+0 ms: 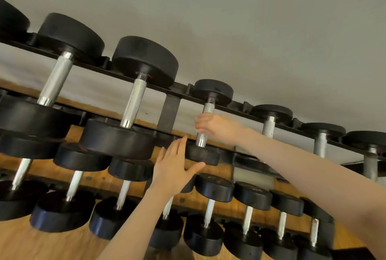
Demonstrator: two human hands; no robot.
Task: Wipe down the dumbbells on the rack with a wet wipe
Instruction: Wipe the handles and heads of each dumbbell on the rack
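The right hand grasps a small dumbbell's handle, hiding any wipe; the left hand, released, lies flat against its front head.

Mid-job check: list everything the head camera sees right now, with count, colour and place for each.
Gripped dumbbell: one, black ends, silver knurled handle, top tier, middle.
Other top-tier dumbbells: about six, black ends, silver or grey handles, larger to the left, smaller to the right.
Lower-tier dumbbells: about eight, black ends, pale handles, along the bottom.
Rack: one, black rails and upright strut, crossing the frame diagonally.
Wall: grey-white, behind the rack.
Floor: wooden, brown, beneath the rack.
Wet wipe: not clearly visible; may be hidden in the gripping hand.
Left hand: fingers straight, against the gripped dumbbell's near end.
Right hand: curled round that dumbbell's handle.
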